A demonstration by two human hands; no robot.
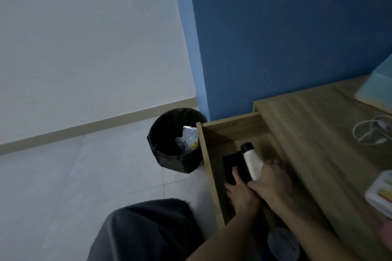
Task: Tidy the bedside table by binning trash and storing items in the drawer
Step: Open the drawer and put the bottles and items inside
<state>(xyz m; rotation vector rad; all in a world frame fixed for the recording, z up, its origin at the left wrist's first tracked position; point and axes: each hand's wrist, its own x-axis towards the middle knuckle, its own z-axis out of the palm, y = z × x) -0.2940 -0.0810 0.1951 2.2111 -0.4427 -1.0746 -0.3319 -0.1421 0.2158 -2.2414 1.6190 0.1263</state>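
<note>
Drawer [209, 154] pulled open from the counter [314, 133]. Right hand [269, 182] grips the base end of a white bottle [252, 162], low inside the drawer; black cap points toward the drawer's far end, long axis along its length. Left hand [239, 193], fingers spread, rests on a black item [232, 167] just beside the bottle. Bin [169, 154] sits beyond the drawer front, trash inside. Judgement: release the bottle flat.

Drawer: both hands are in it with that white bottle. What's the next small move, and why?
Probably lay the white bottle flat beside the black item and let go. The right hand grips its lower end inside the open drawer, while the left hand rests on the black item. The white cable still lies on the tabletop.
</note>
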